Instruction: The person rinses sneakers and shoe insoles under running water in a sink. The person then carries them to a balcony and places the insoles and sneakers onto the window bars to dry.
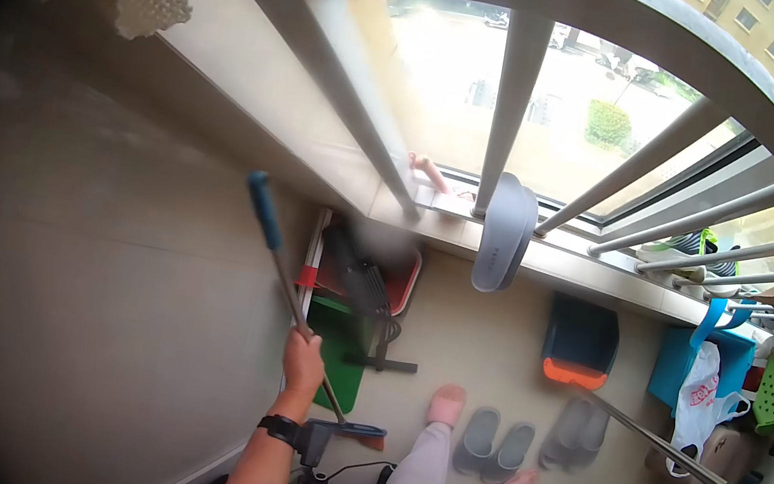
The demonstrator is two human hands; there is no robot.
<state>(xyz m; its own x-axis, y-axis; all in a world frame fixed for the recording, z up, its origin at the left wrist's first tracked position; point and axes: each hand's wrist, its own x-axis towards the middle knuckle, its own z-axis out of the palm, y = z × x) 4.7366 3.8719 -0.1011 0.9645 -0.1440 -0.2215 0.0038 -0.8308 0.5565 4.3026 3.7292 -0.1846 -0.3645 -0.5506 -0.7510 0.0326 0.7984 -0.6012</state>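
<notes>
My left hand (303, 363), a dark band on its wrist, is closed around the metal shaft of a broom (288, 289). The broom leans, its blue handle end at the upper left. Its blue head and brown bristles sit low beside my wrist, next to a green mat or tray (337, 335). My right hand is out of view. To the right lies a dark dustpan (581, 332) with an orange edge. Its long metal handle stretches toward a blue grip at the lower right, where I see no hand.
Grey slippers (478, 439) lie near my feet, with another blurred pair (577, 432) beside them. A dark appliance with a cord (357, 273) rests in a red-rimmed tray. A grey slipper (505, 236) hangs on the white railing (519, 91). A blue bin (676, 364) and white bag (699, 393) stand right.
</notes>
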